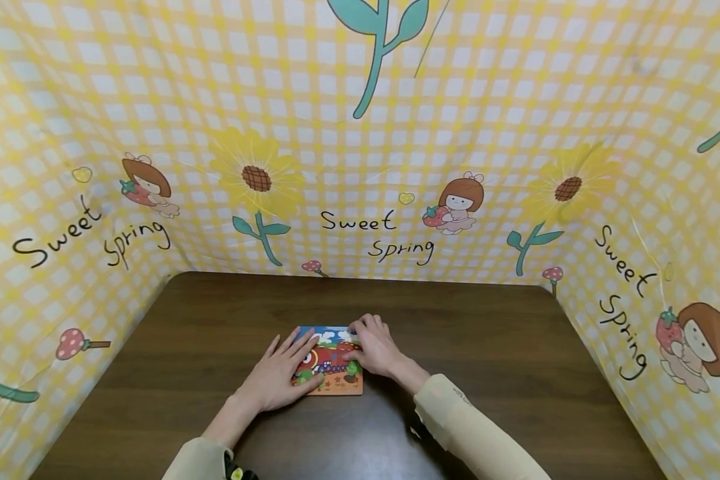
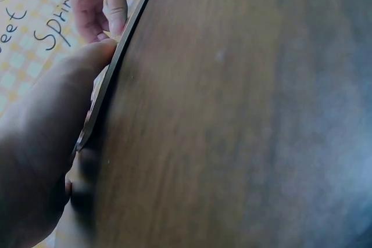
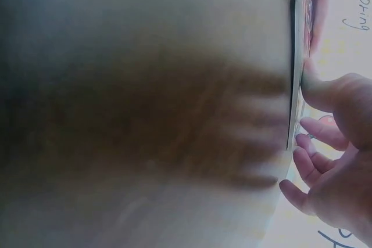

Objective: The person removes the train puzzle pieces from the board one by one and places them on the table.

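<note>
A thin, flat picture board (image 1: 336,383), looking like a children's jigsaw puzzle, lies on the table with blue sky, a red figure and orange ground printed on it. My left hand (image 1: 279,377) rests over its left part, fingers spread and thumb along the lower side. At the upper right, my right hand (image 1: 377,347) touches the board with loosely bent fingers and thumb. In the right wrist view the board (image 3: 295,68) is edge-on, with the right thumb (image 3: 319,92) against its face and some fingers beyond its edge. Any loose piece under the hands is hidden.
The brown wooden table (image 1: 480,340) has rounded far corners. A yellow checked cloth (image 1: 348,153) with flowers and printed words surrounds its back and sides. A black band with a yellow detail (image 1: 237,473) shows at the left sleeve.
</note>
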A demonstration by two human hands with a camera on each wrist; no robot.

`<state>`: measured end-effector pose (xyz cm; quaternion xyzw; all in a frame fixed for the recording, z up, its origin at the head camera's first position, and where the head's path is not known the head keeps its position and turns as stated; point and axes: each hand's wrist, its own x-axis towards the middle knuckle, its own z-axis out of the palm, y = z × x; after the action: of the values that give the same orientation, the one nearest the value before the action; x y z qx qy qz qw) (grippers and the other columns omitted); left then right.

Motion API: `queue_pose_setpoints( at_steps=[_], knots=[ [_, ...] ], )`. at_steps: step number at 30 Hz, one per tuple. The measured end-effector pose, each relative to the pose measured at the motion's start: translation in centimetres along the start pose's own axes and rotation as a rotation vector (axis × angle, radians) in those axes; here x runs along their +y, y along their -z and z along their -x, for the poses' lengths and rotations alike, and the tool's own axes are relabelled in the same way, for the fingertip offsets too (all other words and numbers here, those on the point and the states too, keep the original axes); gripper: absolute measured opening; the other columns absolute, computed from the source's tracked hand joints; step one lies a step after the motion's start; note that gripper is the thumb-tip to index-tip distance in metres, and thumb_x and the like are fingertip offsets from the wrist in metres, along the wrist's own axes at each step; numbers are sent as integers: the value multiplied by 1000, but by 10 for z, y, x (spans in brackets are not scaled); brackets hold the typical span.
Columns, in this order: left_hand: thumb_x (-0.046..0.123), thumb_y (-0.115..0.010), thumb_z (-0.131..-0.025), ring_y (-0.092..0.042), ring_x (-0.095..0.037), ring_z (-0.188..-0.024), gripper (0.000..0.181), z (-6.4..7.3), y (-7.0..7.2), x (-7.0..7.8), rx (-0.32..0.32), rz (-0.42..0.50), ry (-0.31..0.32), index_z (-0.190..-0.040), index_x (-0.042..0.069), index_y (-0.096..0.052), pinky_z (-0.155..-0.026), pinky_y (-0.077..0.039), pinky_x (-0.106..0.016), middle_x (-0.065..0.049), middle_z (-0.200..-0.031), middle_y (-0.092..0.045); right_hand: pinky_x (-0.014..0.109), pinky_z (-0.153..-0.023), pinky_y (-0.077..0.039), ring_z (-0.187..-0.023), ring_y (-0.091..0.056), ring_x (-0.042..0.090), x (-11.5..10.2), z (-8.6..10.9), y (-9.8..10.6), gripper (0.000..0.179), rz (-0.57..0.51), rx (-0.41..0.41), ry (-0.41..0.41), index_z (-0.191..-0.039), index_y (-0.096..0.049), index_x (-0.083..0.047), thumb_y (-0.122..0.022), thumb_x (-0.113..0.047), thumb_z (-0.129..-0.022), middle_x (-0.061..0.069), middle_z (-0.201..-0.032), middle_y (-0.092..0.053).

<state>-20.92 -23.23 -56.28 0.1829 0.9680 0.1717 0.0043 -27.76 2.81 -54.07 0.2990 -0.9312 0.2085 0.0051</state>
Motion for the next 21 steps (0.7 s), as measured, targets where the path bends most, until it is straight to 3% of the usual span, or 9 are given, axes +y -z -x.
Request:
queue_pose_setpoints(
  at_steps=[21],
  knots=[
    [73,-59,-102,-24,-36,-172,90,0,4,3,-2,-15,7,-174,23,-37,-136,-19,-72,-3,-183,-32,53,-104,-46,-119,-54,34,-3,-3,3,56,-57,-19,-50,-135,-67,-5,-89,-37,-94,20,-132,-63]
  ],
)
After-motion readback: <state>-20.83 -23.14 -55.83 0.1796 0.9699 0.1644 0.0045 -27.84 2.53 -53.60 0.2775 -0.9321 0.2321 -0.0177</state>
